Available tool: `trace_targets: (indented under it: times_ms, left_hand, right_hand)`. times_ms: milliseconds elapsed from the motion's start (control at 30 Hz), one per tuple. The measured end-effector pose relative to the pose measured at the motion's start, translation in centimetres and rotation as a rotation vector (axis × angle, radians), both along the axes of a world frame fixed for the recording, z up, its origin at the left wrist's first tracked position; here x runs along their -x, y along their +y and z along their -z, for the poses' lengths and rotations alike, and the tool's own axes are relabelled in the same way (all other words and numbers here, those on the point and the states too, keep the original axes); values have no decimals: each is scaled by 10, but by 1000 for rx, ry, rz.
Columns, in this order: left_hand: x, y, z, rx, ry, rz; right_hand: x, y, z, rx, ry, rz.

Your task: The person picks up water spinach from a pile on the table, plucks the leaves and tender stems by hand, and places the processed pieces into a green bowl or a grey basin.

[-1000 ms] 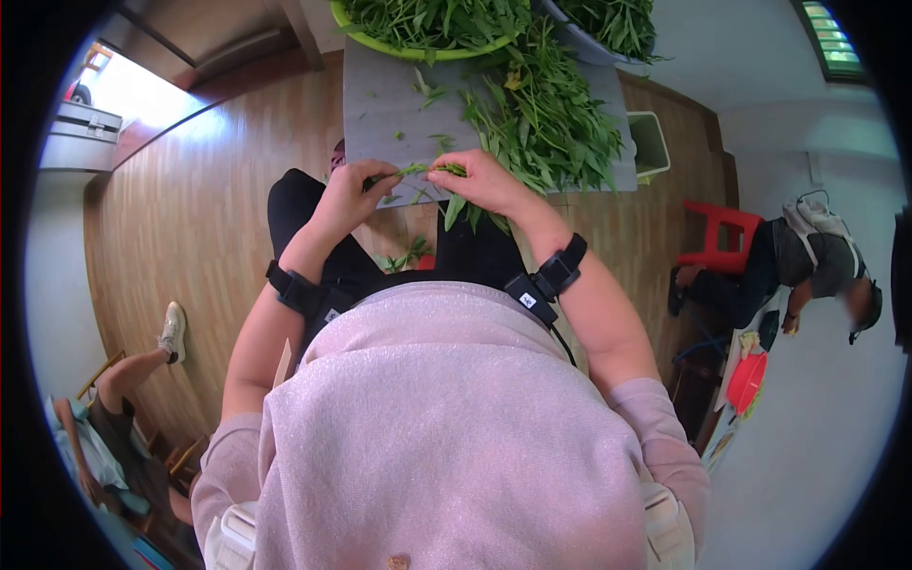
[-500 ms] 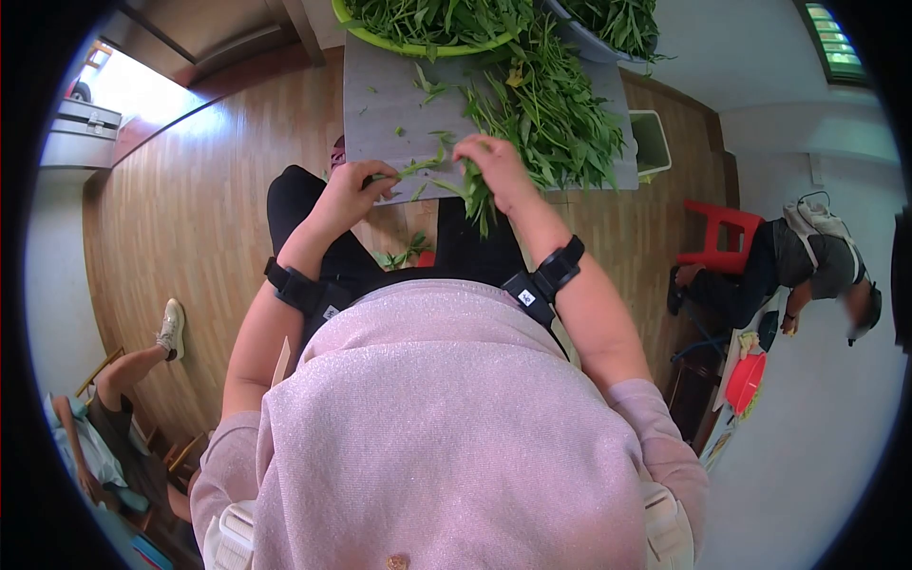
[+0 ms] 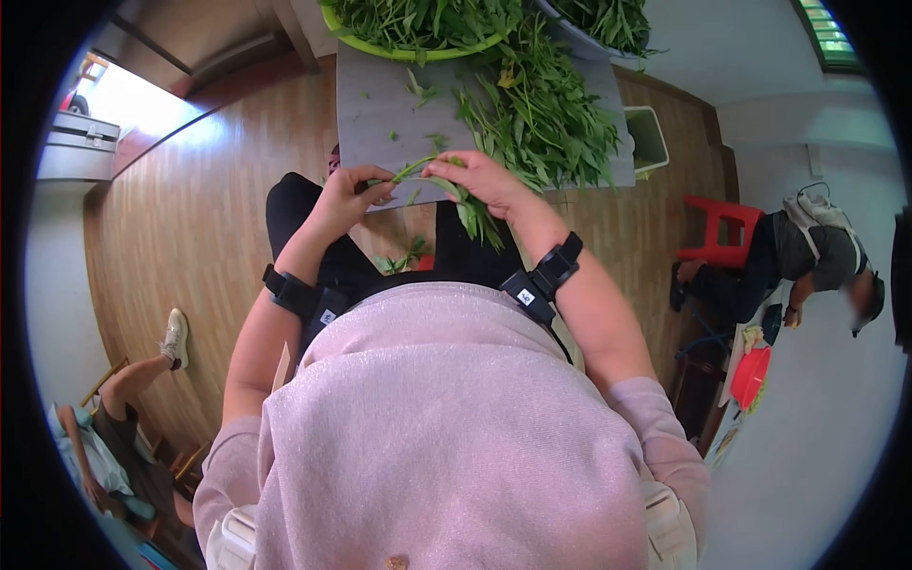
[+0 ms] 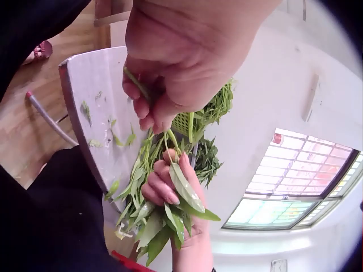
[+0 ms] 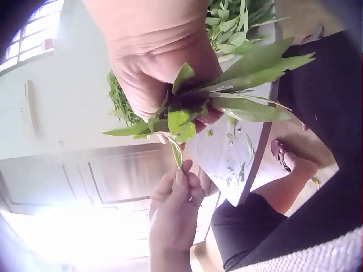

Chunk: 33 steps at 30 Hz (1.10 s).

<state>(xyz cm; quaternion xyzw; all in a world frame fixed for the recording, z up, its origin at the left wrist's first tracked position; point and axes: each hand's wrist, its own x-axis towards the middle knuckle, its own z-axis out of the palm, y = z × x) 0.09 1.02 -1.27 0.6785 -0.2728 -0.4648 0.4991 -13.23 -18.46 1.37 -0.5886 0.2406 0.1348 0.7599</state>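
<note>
Head view, nearest first: the left hand (image 3: 353,195) pinches one end of a stem (image 3: 411,169) between thumb and fingertips, while the right hand (image 3: 480,182) pinches its other end, fingers curled round leaves (image 3: 478,218) that hang out below the palm. The stem spans the short gap just over the table's near edge. Gripping both ends probably keeps it steady, and tucking the leaves into the palm seems to leave thumb and fingertips for the stem.

Beyond, scraps (image 3: 421,90) lie on the table (image 3: 380,119). To their right sits a heap (image 3: 546,119) of leafy stalks, likely put there to be within easy reach of the right hand. At the far edge, a yellow-green basket (image 3: 418,56) is piled with greens; beside it a greyish tub (image 3: 591,47) holds more, both perhaps set back to leave working room. Right of the table stands a pale bin (image 3: 649,138); its contents I cannot tell. Farther right is a red stool (image 3: 717,233).
</note>
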Motion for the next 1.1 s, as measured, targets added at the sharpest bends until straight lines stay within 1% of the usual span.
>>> trace_targets:
  times_ms: [33,100,200,233,267,300,333,400,467,500,567,600,633,667,700,767,800,867,900,967,1000,1033,1100]
  left_hand:
    - [2,-2,-5,1,-17,-14]
    - [5,-6,-10,6,-40,-28]
    - [8,-11,-9,133,-121,-79]
    - [7,-11,-10,136,-126,-77]
    - [7,-11,-11,119,-207,-63]
    - [7,-12,-13,103,-288,-49]
    - [7,-12,-10,108,-292,-47]
    - [5,-11,-3,128,-257,-136]
    - [0,-6,-3,112,-298,-163]
    - [-4,-5,-4,91,-336,-194]
    - [-21,-11,-4,132,-363,-188]
    - [-31,-13,-12,172,-547,-239]
    - [-40,-18,-26,211,-730,-294]
    - [-51,-27,-42,232,-805,-324]
    - [-63,-38,-61,245,-822,-331]
    - [-88,-61,-93,327,-962,-359]
    - [-100,-76,-102,337,-975,-365]
    - [-122,-104,-118,427,-1101,-429]
    - [-130,-116,-121,440,-1110,-430]
    - [-142,-141,-116,408,-1122,-406]
    - [-149,-148,-102,354,-1119,-344]
    - [-149,-153,-89,369,-1123,-337]
    - [-139,-151,-61,279,-1330,-256]
  right_hand:
    - [-2,3,2,2,-6,2]
    - [-8,11,11,43,-90,-71]
    - [-13,18,15,76,-139,-61]
    - [-14,19,15,98,-165,-61]
    - [-13,21,15,109,-188,-2]
    - [-13,19,14,113,-192,0]
    - [-12,16,13,112,-183,38]
    - [-9,7,12,115,-180,79]
    - [1,-7,9,-55,-175,203]
    - [6,-12,8,-49,-185,205]
    - [21,-19,7,-43,-166,412]
    - [30,-25,7,-35,-182,411]
    - [40,-32,9,-51,-141,435]
    - [48,-38,11,-67,-103,456]
    - [55,-43,13,-59,-124,451]
    - [68,-50,21,-174,-124,566]
    - [74,-52,24,-169,-140,560]
    - [83,-57,27,-202,-128,618]
    - [85,-58,24,-196,-143,619]
    - [89,-62,18,-251,-143,669]
    - [90,-66,19,-236,-143,677]
    - [91,-71,17,-232,-154,687]
    - [93,-83,8,-143,-199,679]
